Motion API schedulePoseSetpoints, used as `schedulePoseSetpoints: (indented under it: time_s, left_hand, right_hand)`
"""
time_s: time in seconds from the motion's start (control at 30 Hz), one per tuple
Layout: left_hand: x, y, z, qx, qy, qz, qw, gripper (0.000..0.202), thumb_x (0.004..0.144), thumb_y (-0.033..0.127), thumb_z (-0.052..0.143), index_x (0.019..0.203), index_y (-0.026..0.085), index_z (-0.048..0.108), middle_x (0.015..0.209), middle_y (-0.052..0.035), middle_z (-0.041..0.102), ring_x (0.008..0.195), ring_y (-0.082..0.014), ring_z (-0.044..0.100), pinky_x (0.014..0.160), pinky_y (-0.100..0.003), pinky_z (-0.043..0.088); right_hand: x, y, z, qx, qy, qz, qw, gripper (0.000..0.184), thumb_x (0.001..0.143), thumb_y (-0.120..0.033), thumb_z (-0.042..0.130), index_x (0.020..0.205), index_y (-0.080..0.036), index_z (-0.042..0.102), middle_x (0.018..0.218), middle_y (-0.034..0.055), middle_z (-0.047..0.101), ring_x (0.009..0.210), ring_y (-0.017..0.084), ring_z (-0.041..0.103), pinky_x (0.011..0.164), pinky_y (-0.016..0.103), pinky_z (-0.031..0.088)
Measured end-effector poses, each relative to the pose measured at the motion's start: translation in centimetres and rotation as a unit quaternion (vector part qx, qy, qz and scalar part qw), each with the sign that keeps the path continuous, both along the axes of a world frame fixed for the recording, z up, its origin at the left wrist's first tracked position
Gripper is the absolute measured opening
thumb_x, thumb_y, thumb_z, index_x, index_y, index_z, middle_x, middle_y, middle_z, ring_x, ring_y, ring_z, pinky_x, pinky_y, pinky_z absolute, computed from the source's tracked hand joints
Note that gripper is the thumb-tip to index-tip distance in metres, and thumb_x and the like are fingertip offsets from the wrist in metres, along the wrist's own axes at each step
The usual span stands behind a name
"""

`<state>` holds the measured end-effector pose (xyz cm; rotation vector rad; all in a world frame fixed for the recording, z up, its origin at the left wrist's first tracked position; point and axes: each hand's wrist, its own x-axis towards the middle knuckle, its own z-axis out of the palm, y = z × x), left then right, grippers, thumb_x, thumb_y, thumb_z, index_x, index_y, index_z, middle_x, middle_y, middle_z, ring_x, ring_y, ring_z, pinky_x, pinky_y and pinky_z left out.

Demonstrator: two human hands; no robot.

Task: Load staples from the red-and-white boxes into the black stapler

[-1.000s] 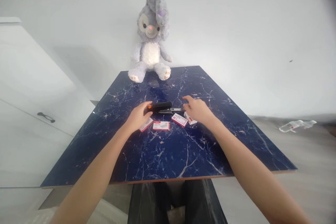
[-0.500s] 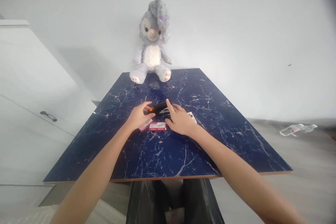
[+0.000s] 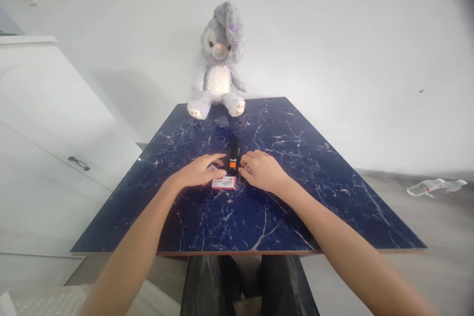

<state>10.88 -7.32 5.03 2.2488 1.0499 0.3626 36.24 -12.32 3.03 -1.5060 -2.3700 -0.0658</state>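
A black stapler (image 3: 235, 150) with an orange part at its near end lies on the table, pointing away from me. My left hand (image 3: 203, 170) is just left of it, fingers apart and holding nothing. Under that hand, a red-and-white box (image 3: 208, 182) is mostly hidden. Another small red-and-white staple box (image 3: 224, 183) lies flat just in front of the stapler, close to the left thumb. To the stapler's right, my right hand (image 3: 262, 172) has its fingers curled over a small white box (image 3: 249, 169), of which only a printed bit shows.
The dark blue marbled table (image 3: 296, 207) stands against the wall. A grey plush rabbit (image 3: 218, 79) sits at its far edge. White cabinet doors (image 3: 44, 158) are on the left. Clear plastic bottles (image 3: 425, 187) lie on the floor to the right.
The stapler has turned from slanting sideways in both hands to pointing away on the table. My left hand has let go of it; my right hand has moved onto the white box.
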Motion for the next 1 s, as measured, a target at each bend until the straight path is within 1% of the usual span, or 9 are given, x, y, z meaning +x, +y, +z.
schedulePoseSetpoints:
  time_s: [0.1, 0.17, 0.27, 0.33, 0.47, 0.57, 0.77, 0.87, 1.0]
  left_hand:
    - [-1.0, -0.2, 0.4, 0.029, 0.051, -0.014, 0.998, 0.075, 0.068, 0.053, 0.078, 0.138, 0.035, 0.058, 0.122, -0.0074, 0.067, 0.110, -0.0285, 0.065, 0.085, -0.033, 0.053]
    - [-0.9, -0.5, 0.1, 0.029, 0.074, -0.007, 0.997, 0.074, 0.063, 0.052, 0.082, 0.133, 0.035, 0.063, 0.113, -0.0073, 0.067, 0.097, -0.0268, 0.067, 0.077, -0.031, 0.054]
    - [-0.6, -0.8, -0.3, 0.015, 0.098, -0.004, 0.995, 0.065, 0.066, 0.052, 0.078, 0.127, 0.033, 0.067, 0.104, -0.0070, 0.066, 0.075, -0.0207, 0.066, 0.065, -0.029, 0.052]
    - [-0.9, -0.7, -0.3, 0.005, 0.116, -0.015, 0.993, 0.064, 0.069, 0.054, 0.075, 0.129, 0.034, 0.065, 0.102, -0.0059, 0.066, 0.070, -0.0188, 0.065, 0.064, -0.028, 0.050]
    - [-2.2, 0.3, 0.1, -0.007, 0.138, -0.001, 0.990, 0.064, 0.080, 0.058, 0.064, 0.138, 0.034, 0.057, 0.098, -0.0043, 0.072, 0.075, -0.0207, 0.067, 0.067, -0.028, 0.047]
    - [-2.1, 0.6, -0.2, 0.026, 0.130, 0.055, 0.990, 0.067, 0.084, 0.065, 0.058, 0.140, 0.030, 0.055, 0.099, -0.0072, 0.074, 0.077, -0.0236, 0.069, 0.067, -0.029, 0.047]
    - [-0.5, 0.6, -1.2, 0.012, 0.032, 0.028, 0.999, 0.072, 0.090, 0.058, 0.053, 0.154, 0.028, 0.038, 0.113, -0.0094, 0.072, 0.096, -0.0243, 0.069, 0.079, -0.031, 0.049]
    - [-2.2, 1.0, -0.2, -0.017, 0.060, 0.037, 0.997, 0.071, 0.088, 0.058, 0.057, 0.151, 0.028, 0.043, 0.124, -0.0102, 0.068, 0.104, -0.0253, 0.067, 0.083, -0.032, 0.049]
    - [-5.7, 1.4, 1.3, -0.087, 0.146, 0.030, 0.985, 0.088, 0.070, 0.056, 0.076, 0.148, 0.029, 0.047, 0.134, -0.0089, 0.063, 0.111, -0.0282, 0.064, 0.082, -0.031, 0.050]
  right_hand:
    - [0.9, 0.1, -0.1, -0.026, -0.023, -0.037, 0.999, 0.020, 0.090, -0.037, 0.062, 0.101, -0.021, 0.064, 0.096, 0.0100, 0.068, 0.090, 0.027, 0.063, 0.076, 0.033, 0.044]
    - [1.7, 0.2, 0.0, -0.060, -0.020, -0.029, 0.998, 0.030, 0.087, -0.042, 0.065, 0.109, -0.021, 0.063, 0.101, 0.0105, 0.068, 0.090, 0.027, 0.065, 0.075, 0.033, 0.045]
    - [2.5, 0.1, 0.3, -0.117, 0.014, 0.047, 0.992, 0.054, 0.079, -0.051, 0.074, 0.122, -0.022, 0.061, 0.119, 0.0113, 0.065, 0.096, 0.028, 0.066, 0.080, 0.034, 0.048]
    - [2.8, 0.0, 0.7, -0.154, 0.037, 0.109, 0.981, 0.069, 0.072, -0.050, 0.080, 0.131, -0.023, 0.057, 0.130, 0.0109, 0.061, 0.105, 0.029, 0.064, 0.086, 0.035, 0.048]
    - [2.8, 0.1, 1.2, -0.183, 0.058, 0.137, 0.972, 0.072, 0.071, -0.041, 0.080, 0.137, -0.025, 0.055, 0.130, 0.0090, 0.063, 0.112, 0.029, 0.062, 0.091, 0.036, 0.047]
    - [2.4, 0.3, 0.9, -0.159, 0.068, 0.109, 0.979, 0.064, 0.073, -0.044, 0.078, 0.130, -0.024, 0.059, 0.122, 0.0085, 0.067, 0.106, 0.028, 0.064, 0.087, 0.035, 0.047]
    - [1.4, 0.5, 0.5, -0.068, 0.109, -0.030, 0.991, 0.045, 0.078, -0.054, 0.073, 0.109, -0.022, 0.060, 0.097, 0.0048, 0.070, 0.077, 0.021, 0.064, 0.067, 0.031, 0.045]
    - [1.1, 0.3, 0.8, 0.035, 0.173, -0.048, 0.983, 0.035, 0.083, -0.047, 0.069, 0.106, -0.023, 0.059, 0.109, 0.0075, 0.067, 0.082, 0.021, 0.065, 0.073, 0.033, 0.049]
    - [0.7, 0.1, 1.1, 0.121, 0.251, -0.041, 0.959, 0.028, 0.086, -0.042, 0.068, 0.102, -0.023, 0.057, 0.126, 0.0100, 0.062, 0.093, 0.024, 0.064, 0.081, 0.037, 0.052]
